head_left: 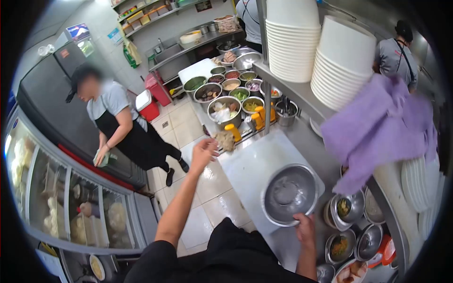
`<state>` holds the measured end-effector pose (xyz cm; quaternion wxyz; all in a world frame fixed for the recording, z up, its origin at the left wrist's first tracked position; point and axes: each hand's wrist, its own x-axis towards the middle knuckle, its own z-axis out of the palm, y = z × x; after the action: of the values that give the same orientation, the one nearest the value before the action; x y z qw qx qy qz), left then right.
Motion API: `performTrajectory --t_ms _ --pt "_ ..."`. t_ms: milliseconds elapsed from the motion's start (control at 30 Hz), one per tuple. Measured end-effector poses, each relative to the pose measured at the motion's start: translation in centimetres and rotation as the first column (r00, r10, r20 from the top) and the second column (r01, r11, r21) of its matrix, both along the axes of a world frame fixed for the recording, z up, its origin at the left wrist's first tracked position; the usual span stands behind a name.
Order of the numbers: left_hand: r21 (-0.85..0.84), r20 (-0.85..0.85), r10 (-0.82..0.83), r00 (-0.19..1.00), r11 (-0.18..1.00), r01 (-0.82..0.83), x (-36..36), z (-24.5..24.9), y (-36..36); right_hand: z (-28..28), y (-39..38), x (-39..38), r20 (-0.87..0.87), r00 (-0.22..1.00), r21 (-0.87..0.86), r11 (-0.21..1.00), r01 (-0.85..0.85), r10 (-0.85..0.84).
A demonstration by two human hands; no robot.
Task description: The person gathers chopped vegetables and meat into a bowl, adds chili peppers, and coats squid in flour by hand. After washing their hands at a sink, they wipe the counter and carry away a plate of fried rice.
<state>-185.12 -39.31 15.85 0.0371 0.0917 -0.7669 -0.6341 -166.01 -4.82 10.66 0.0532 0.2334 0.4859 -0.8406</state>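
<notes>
Steel mixing bowl [289, 193] sat on the white board [250, 165], its near rim gripped by the right hand [306, 229]; the left hand [204, 152] hung loosely open, touching nothing.

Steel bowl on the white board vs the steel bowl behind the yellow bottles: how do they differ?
The board bowl is empty; the far bowl holds white and pale food. The right hand grips the board bowl's rim; no hand touches the far bowl. The board bowl sits alone on the white board; the far bowl is packed among other filled bowls. Both are round, bare steel.
</notes>
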Motion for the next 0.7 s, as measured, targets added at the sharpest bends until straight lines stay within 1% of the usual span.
performTrajectory --t_ms 67,100,133,167,233,267,300,333,367,400,467,500,533,567,600,633,667,700 --pt "0.005 -0.012 0.049 0.999 0.999 -0.049 -5.9 0.8 -2.7 1.0 -3.0 -4.8 0.014 0.996 -0.036 0.996 -0.086 0.087" --pt "0.042 -0.026 0.074 0.997 0.996 -0.073 -9.2 1.2 -3.6 1.1 -4.8 -7.3 -0.005 0.993 -0.048 0.992 -0.121 0.120" --pt "0.022 -0.011 0.040 0.999 0.999 -0.040 -13.1 1.2 -4.7 1.0 -6.5 -9.6 -0.025 0.989 -0.062 0.987 -0.146 0.145" --pt "0.036 0.002 0.013 1.000 0.999 -0.013 -17.4 1.2 -5.3 0.9 -8.0 -11.5 -0.022 0.995 -0.057 0.993 -0.103 0.102" --pt "0.030 0.009 -0.060 0.998 0.998 0.060 -26.6 0.7 -5.8 0.6 -10.9 -15.3 0.003 0.978 0.055 0.976 -0.210 0.210" --pt "0.009 0.008 -0.106 0.994 0.994 0.106 -31.3 0.0 -5.6 0.6 -12.3 -16.8 0.017 0.988 0.055 0.987 -0.152 0.152" --pt "0.079 0.028 -0.101 0.994 0.992 0.099 -35.3 -0.3 -4.7 1.1 -13.8 -18.2 0.048 0.993 0.113 0.987 -0.117 0.112" --pt "0.028 0.012 -0.119 0.993 0.993 0.118 -40.5 -2.2 -4.6 1.2 -15.3 -19.8 0.083 0.994 0.169 0.982 -0.084 0.071" --pt "0.021 0.047 -0.170 0.984 0.985 0.169 -45.9 -3.9 -4.6 0.2 -16.4 -21.0 0.052 0.998 0.144 0.989 -0.035 0.028" --pt "0.017 0.094 -0.215 0.972 0.977 0.214 -49.9 -5.8 -4.5 -0.1 -17.5 -21.7 0.088 0.996 0.143 0.990 0.016 -0.028" --pt "-0.005 0.029 -0.224 0.974 0.974 0.224 -53.4 -5.9 -2.5 0.1 -18.9 -23.2 0.134 0.989 0.277 0.961 0.018 -0.058" --pt "0.026 0.135 -0.327 0.935 0.945 0.327 -58.5 -9.0 -3.5 0.9 -19.7 -24.1 0.174 0.975 0.250 0.964 0.094 -0.140" --pt "0.082 0.124 -0.338 0.933 0.941 0.329 -62.1 -11.9 -3.8 1.4 -20.2 -25.2 0.179 0.962 0.269 0.950 0.156 -0.208" --pt "0.023 0.074 -0.299 0.951 0.954 0.298 -61.9 -11.1 -3.1 2.2 -20.7 -26.0 0.173 0.958 0.258 0.949 0.181 -0.230" --pt "0.232 0.108 -0.378 0.919 0.909 0.347 -61.5 -10.4 -2.9 2.8 -21.5 -26.5 0.167 0.947 0.240 0.943 0.230 -0.274" --pt "0.297 0.074 -0.445 0.892 0.864 0.406 -60.6 -9.6 -2.5 3.4 -22.3 -27.2 0.183 0.935 0.323 0.917 0.235 -0.304" --pt "0.279 0.130 -0.685 0.717 0.719 0.636 -63.7 -11.9 -3.6 2.0 -23.3 -27.6 0.141 0.943 0.352 0.905 0.237 -0.302" --pt "0.247 0.082 -0.679 0.730 0.723 0.645 -63.1 -11.8 -2.7 0.2 -23.6 -28.3 0.100 0.949 0.390 0.889 0.239 -0.299"
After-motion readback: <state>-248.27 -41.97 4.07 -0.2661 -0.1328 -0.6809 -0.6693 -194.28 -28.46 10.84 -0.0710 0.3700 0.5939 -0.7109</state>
